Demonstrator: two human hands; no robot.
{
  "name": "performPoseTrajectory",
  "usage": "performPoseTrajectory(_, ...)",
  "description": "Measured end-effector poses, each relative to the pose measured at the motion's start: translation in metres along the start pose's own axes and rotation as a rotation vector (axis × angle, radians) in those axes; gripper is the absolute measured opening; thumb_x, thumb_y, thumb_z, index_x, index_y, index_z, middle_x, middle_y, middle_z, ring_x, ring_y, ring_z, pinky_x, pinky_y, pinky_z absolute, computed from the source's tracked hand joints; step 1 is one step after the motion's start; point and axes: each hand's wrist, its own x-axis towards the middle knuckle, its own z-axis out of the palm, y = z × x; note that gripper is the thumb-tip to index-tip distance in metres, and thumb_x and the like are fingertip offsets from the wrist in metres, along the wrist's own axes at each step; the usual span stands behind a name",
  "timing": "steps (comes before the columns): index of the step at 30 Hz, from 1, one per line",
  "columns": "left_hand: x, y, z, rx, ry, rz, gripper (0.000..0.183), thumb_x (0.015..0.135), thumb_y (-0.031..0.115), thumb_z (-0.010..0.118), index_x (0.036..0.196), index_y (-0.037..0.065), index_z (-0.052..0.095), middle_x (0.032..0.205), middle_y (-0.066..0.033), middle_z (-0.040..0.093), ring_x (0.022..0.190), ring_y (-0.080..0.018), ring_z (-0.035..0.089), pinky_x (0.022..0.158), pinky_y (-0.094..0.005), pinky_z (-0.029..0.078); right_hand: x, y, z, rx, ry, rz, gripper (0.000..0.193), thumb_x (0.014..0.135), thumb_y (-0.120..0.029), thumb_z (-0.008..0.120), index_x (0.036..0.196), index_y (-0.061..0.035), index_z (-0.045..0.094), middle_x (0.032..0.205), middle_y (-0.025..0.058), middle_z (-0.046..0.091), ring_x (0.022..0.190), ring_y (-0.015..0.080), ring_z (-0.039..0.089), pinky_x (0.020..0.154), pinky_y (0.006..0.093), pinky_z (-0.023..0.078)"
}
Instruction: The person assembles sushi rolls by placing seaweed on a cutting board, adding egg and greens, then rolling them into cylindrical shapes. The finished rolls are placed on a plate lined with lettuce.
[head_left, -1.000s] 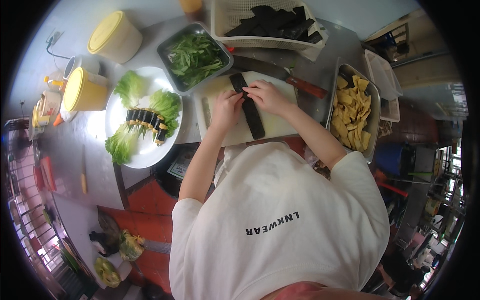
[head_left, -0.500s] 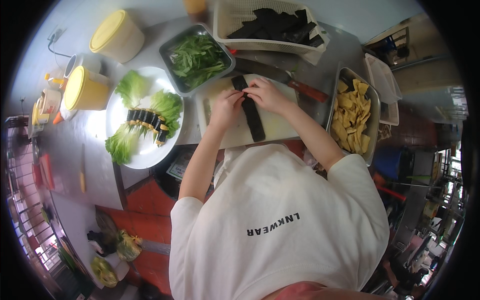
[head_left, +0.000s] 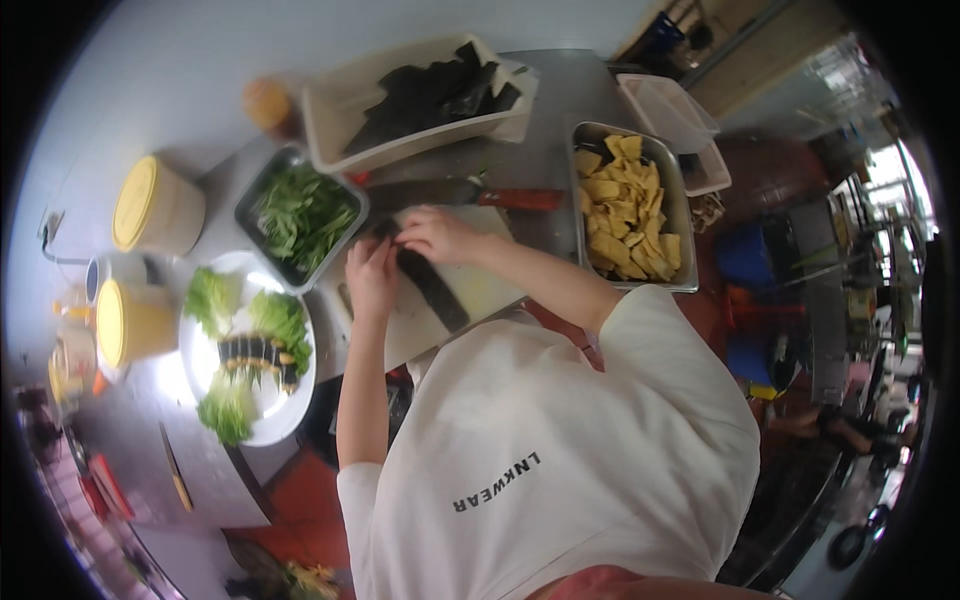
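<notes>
A long dark seaweed strip (head_left: pixel 432 287) lies across the white cutting board (head_left: pixel 402 338), running from its far side toward my body. Both my hands are at the strip's far end, fingertips close together. My left hand (head_left: pixel 372 272) pinches from the left, its fingers bent and drawn together. From the right, my right hand (head_left: pixel 440 235) has its fingers curled down onto the same end. Whatever lies under the fingertips is hidden. To the left, a white plate (head_left: pixel 262 432) bears lettuce leaves (head_left: pixel 225 408) and several small seaweed-wrapped rolls (head_left: pixel 250 350).
Behind the board lies a knife with a red-brown handle (head_left: pixel 530 199). A metal tray of green leaves (head_left: pixel 300 215), a basket of seaweed sheets (head_left: pixel 320 120) and a tray of yellow folded pieces (head_left: pixel 630 205) surround it. Yellow-lidded tubs (head_left: pixel 135 325) stand left; another knife (head_left: pixel 178 470) lies near the table's edge.
The whole view has swung, so the board and trays sit farther left and tilted. My hands stay at the strip's far end, with fingers slightly shifted.
</notes>
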Motion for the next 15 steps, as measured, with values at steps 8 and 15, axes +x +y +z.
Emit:
performPoseTrajectory(8,-0.003,-0.004,0.010,0.038,-0.001,0.035,0.019,0.082,0.010,0.065,0.100,0.003,0.067,0.096,-0.0110,0.060,0.088,-0.0303,0.056,0.076,-0.0408,0.045,0.010,0.007,0.013,-0.102,0.093,0.002,0.015,0.078,-0.015,0.067,0.091,-0.0092,0.071,0.089,0.0065,0.057,0.087,0.0252,0.055,0.077,0.0368,0.047)
performPoseTrajectory(15,0.006,-0.004,0.015,0.037,0.047,-0.107,0.016,0.085,0.013,0.061,0.097,0.004,0.068,0.094,-0.0136,0.060,0.087,-0.0348,0.057,0.076,-0.0439,0.046,0.012,0.005,-0.001,0.016,0.036,-0.076,0.023,0.076,-0.012,0.069,0.098,-0.0087,0.069,0.098,0.0059,0.060,0.095,0.0254,0.058,0.079,0.0390,0.049)
